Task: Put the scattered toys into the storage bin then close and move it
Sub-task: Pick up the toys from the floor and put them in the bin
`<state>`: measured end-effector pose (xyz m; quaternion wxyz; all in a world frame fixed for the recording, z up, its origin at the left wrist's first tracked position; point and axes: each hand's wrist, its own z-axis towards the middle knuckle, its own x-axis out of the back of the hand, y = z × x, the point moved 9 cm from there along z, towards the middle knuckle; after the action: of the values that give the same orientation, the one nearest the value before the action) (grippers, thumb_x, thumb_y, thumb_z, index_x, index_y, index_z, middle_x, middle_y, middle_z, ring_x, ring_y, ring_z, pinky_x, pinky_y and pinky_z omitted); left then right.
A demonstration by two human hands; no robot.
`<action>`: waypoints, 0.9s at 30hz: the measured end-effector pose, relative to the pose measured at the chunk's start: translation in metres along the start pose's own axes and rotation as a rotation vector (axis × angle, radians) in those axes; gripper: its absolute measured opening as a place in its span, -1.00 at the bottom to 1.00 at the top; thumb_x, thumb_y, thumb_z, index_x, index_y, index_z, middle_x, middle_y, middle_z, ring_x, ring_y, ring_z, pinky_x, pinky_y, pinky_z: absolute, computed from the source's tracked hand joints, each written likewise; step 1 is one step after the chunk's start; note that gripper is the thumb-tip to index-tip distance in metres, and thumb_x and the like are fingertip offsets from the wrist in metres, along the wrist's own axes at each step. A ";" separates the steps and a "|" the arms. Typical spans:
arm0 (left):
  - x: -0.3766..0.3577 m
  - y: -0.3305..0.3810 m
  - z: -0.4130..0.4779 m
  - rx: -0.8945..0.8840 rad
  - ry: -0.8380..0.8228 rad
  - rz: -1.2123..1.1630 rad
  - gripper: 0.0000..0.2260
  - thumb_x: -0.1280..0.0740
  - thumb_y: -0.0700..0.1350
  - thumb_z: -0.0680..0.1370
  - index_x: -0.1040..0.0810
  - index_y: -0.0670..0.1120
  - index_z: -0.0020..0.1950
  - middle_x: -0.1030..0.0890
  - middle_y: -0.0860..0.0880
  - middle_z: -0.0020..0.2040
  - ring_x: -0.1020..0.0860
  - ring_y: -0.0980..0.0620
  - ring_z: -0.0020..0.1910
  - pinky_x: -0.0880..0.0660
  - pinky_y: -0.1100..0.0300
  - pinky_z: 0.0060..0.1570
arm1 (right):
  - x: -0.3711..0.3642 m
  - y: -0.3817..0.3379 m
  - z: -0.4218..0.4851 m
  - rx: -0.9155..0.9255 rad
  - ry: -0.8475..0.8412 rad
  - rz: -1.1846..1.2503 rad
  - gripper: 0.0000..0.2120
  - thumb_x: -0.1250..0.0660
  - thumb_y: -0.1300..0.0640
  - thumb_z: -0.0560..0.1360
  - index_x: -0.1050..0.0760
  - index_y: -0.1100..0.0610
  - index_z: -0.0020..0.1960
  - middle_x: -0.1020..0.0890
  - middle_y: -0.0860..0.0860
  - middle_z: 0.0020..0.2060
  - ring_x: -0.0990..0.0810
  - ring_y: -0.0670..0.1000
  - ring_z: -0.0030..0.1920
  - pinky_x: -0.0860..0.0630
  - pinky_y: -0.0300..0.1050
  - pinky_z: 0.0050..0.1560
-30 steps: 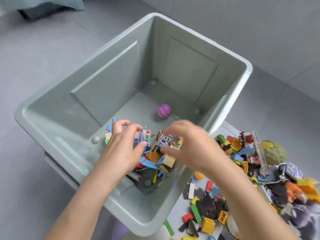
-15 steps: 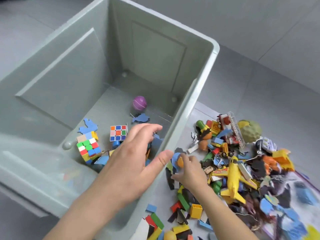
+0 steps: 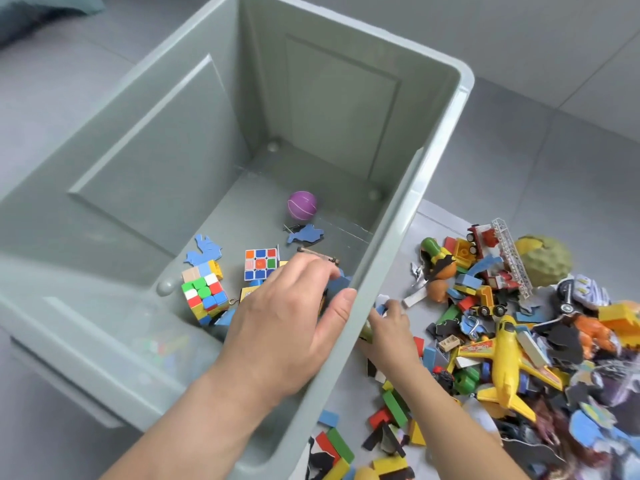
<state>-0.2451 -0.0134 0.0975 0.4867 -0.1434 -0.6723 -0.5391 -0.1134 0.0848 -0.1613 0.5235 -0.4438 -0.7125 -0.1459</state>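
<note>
A large grey-green storage bin [image 3: 440, 174] stands open on the floor. Inside lie a purple ball [image 3: 302, 205], two colour cubes [image 3: 260, 264] [image 3: 204, 295], blue puzzle pieces and small blocks. My left hand [image 3: 287, 327] hovers over the bin's near right part, fingers spread, thumb by the right wall, nothing visibly held. My right hand [image 3: 389, 332] is down on the floor just outside that wall, fingers curled around small pieces, among them a blue one. The scattered toys [image 3: 485, 323] lie in a heap to the right.
The heap holds a yellow toy plane [image 3: 509, 362], a red fire truck with a ladder [image 3: 498, 258], a green bumpy ball [image 3: 547, 261], coloured blocks and dark puzzle pieces. Grey floor tiles surround everything. A teal cloth [image 3: 41, 12] shows at the top left.
Both hands were over the bin letting toys fall. The right hand has since gone down to the floor heap outside the wall; the left stays over the bin. The view shifted right.
</note>
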 end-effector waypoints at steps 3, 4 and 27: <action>-0.006 -0.010 0.000 0.066 -0.086 0.075 -0.57 0.06 0.25 0.51 -0.48 0.02 -0.09 -0.51 0.12 -0.12 -0.47 0.04 -0.16 -0.38 0.14 -0.25 | 0.015 0.011 -0.011 -0.012 0.091 0.029 -0.59 -0.34 0.21 0.42 -0.39 0.03 0.24 -0.36 0.16 0.16 -0.43 0.22 0.02 -0.41 -0.01 -0.12; -0.010 -0.012 -0.001 0.085 -0.131 0.126 -0.55 0.12 0.27 0.49 -0.44 0.03 -0.13 -0.48 0.12 -0.16 -0.44 0.04 -0.16 -0.31 0.15 -0.26 | 0.023 0.016 -0.015 -0.008 0.130 0.055 -0.60 -0.33 0.23 0.41 -0.41 0.06 0.23 -0.40 0.17 0.11 -0.45 0.23 0.01 -0.39 -0.01 -0.14; 0.004 0.000 -0.067 0.001 -0.245 -0.011 -0.51 0.01 0.46 0.43 -0.41 0.19 0.14 -0.54 0.24 -0.05 -0.51 0.25 -0.09 -0.52 0.22 -0.18 | 0.268 -0.087 -0.077 0.413 0.549 0.429 -0.78 -0.33 0.17 0.52 -0.53 0.07 0.17 -0.55 -0.05 0.04 -0.53 -0.14 -0.07 -0.46 -0.30 0.01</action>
<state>-0.2144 -0.0726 0.0971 0.3979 -0.2044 -0.7277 -0.5200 -0.1496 0.1131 0.1272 0.7910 -0.4124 -0.4519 0.0000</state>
